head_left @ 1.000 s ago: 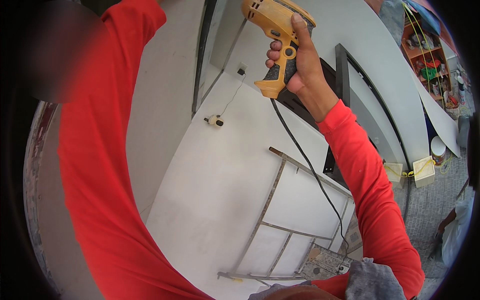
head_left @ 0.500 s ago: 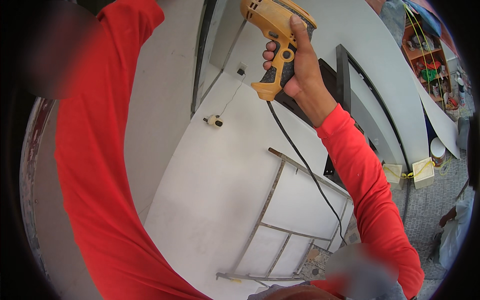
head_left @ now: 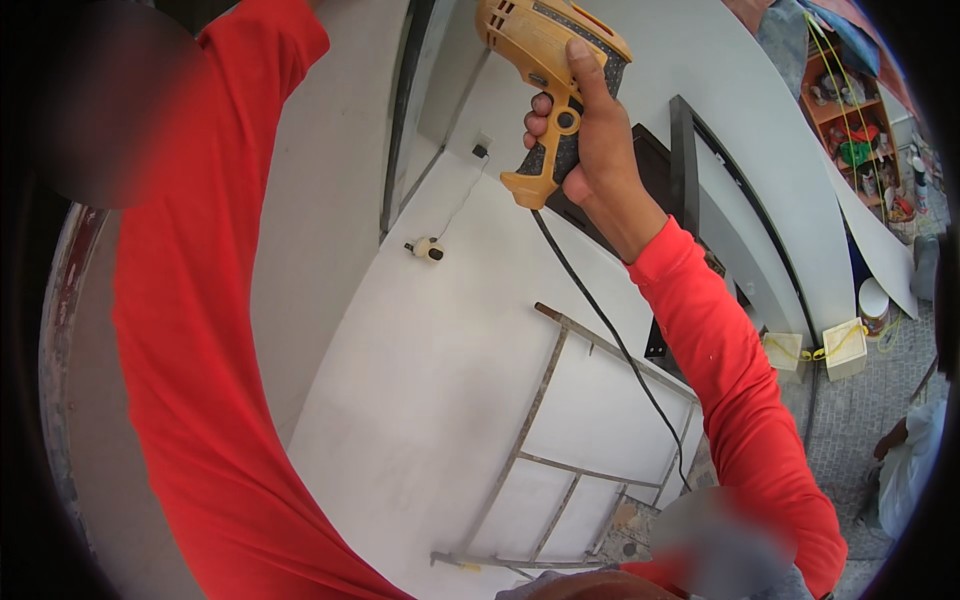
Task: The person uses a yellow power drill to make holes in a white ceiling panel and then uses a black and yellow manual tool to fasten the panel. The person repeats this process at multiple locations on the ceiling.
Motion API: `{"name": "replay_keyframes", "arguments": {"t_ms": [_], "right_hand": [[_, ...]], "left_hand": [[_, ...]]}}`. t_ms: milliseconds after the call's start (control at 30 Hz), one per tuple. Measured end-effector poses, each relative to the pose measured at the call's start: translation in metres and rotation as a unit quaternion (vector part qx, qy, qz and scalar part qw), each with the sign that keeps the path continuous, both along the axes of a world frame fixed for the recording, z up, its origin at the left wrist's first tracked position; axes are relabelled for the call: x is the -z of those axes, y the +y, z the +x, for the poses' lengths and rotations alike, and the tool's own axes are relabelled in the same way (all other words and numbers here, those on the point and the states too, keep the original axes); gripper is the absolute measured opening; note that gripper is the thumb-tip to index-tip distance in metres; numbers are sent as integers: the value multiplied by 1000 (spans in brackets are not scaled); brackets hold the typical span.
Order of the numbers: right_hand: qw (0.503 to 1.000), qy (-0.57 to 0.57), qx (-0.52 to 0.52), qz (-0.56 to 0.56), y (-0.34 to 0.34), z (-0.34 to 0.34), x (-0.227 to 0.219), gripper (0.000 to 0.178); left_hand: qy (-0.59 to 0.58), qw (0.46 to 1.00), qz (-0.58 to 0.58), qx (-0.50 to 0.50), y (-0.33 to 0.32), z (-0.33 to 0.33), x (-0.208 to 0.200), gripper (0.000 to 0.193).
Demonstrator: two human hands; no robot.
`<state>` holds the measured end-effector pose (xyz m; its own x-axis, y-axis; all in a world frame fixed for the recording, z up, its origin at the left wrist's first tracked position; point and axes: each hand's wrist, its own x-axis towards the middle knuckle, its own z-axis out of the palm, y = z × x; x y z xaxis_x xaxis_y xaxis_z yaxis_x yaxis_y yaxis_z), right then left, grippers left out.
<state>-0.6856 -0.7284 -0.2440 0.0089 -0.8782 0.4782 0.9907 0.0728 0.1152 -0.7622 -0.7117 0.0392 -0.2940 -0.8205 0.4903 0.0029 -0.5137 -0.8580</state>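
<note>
Overhead, right hand (head_left: pixel 600 150) grips a chunky yellow plastic drill (head_left: pixel 545 60).

A metal ladder (head_left: pixel 560 440) is leaned on the white wall (head_left: pixel 430 400). Two small boxes (head_left: pixel 845 345) are set on the tiled floor (head_left: pixel 860 420).

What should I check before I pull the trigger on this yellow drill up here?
1. Grip on drill: right hand wraps the handle of the yellow drill: ok.
2. Bit and contact point: out of frame: cannot tell.
3. Left hand: above the frame, only the red sleeve shows: cannot tell.
4. Black cord: hangs free down past the forearm: ok.
5. Ground below: a person is near the lower right: not ok.
</note>
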Motion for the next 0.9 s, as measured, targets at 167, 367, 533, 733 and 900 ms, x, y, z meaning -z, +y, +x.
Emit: {"name": "replay_keyframes", "arguments": {"t_ms": [167,367,533,733,900], "right_hand": [[999,-12,-32,-7,-3,-3,2,69],[1000,4,-29,-12,-5,-6,6,75],[1000,18,-1,-13,-2,-6,2,79],[999,12,-28,-13,-6,-5,4,79],[999,6,-42,-16,-10,-4,4,79]], "left_hand": [[8,1000,11,11,2,1,-2,28],[6,999,30,13,5,2,-1,29],[12,1000,22,15,4,1,-2,28],[6,1000,12,14,4,2,-1,29],[11,1000,5,2,4,0,0,31]]}}
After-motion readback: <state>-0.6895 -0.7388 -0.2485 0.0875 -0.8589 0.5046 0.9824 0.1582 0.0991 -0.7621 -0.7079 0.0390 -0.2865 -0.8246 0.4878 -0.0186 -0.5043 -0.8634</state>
